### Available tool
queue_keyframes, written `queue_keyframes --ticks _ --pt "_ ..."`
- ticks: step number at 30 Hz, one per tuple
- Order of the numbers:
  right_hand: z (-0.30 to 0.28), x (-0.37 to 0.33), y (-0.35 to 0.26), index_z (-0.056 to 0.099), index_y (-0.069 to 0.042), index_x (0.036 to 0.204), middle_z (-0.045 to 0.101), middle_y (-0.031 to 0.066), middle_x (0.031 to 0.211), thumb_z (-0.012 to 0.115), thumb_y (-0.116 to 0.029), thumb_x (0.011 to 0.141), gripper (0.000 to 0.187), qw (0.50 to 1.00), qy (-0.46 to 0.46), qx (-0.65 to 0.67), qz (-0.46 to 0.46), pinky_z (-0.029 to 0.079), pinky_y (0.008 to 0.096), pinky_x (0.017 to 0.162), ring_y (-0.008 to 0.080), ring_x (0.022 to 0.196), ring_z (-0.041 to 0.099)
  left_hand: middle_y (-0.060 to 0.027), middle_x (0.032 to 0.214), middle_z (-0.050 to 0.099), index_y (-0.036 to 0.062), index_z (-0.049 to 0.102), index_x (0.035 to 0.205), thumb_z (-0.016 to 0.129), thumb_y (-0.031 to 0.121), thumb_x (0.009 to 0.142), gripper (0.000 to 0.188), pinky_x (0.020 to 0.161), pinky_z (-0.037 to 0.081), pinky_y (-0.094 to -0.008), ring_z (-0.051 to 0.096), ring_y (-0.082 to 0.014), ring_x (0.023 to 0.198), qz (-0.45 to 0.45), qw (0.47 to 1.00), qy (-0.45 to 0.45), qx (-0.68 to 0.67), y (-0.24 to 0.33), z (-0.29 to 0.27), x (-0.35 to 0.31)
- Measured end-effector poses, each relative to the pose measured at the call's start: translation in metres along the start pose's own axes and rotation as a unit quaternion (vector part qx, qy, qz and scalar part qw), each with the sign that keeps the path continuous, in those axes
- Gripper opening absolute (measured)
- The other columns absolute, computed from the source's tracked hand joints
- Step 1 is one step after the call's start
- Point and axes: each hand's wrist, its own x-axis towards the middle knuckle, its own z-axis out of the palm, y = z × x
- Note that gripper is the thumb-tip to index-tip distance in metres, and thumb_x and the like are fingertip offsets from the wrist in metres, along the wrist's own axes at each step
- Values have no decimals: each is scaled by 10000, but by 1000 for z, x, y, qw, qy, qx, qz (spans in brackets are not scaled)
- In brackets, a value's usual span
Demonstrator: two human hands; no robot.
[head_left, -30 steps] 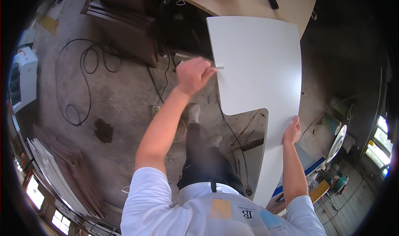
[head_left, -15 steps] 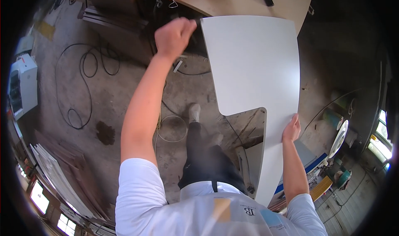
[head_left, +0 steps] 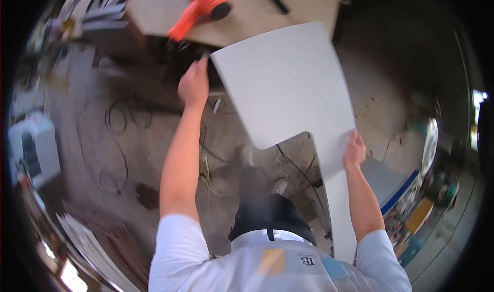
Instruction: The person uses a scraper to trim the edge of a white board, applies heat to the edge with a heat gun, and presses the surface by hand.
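A large white panel [head_left: 290, 89] with a notch cut from its near left corner hangs in front of me, its far end over the workbench. My right hand [head_left: 354, 148] grips its right edge near the narrow leg of the panel. My left hand [head_left: 194, 84] is raised just left of the panel's far left corner, fingers curled, close to the edge; contact is unclear. An orange power tool [head_left: 203, 5] lies on the wooden workbench [head_left: 303, 4] beyond the panel.
Black cables [head_left: 116, 138] loop over the dusty concrete floor. A white box-like machine [head_left: 31, 148] stands at the left. Stacked boards [head_left: 98, 245] lie at the lower left. Blue and white sheets [head_left: 396, 184] and clutter sit at the right.
The panel has moved up and forward toward the workbench. My left hand left the panel's left edge, rose, and now sits by its far left corner. My right hand kept its grip.
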Motion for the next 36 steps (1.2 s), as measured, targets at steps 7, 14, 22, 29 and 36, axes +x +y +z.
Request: queue_keyframes --ticks 7,14,22,29,36 --pt "-4 -13 7 586 -139 1373 714 191 1194 681 -467 911 575 992 -41 114 -44 476 510 1036 386 1172 648 23 646 415 145 487 791 511 350 1043 326 485 300 -267 383 -77 525 -260 881 -150 -366 18 -22 -209" --pt "-37 -94 116 462 -47 1487 377 148 1628 726 -414 871 764 981 40 27 -187 267 520 1245 318 1522 330 15 683 466 101 528 913 533 409 1069 345 483 353 -231 438 -86 554 -209 844 -332 -367 80 -29 -291" --pt "-45 -274 296 504 -41 1444 475 170 1538 668 -422 937 655 987 59 140 -49 367 510 1167 339 1447 420 34 677 473 121 532 919 515 426 1089 350 468 363 -201 432 -57 546 -46 823 -482 -298 162 -3 -370" --pt "-76 -451 390 680 -114 1280 686 147 1279 617 -443 960 463 940 37 271 204 503 476 1010 385 1189 625 17 702 493 97 559 945 497 352 1097 303 490 399 -216 473 -72 588 12 711 -666 -227 194 21 -498" --pt "22 -592 428 644 -169 1348 686 111 1321 543 -637 956 618 845 -57 334 414 499 444 1031 333 1218 639 -2 706 556 76 570 919 592 209 1048 186 493 420 -243 519 -82 561 125 551 -823 -56 208 -5 -610"
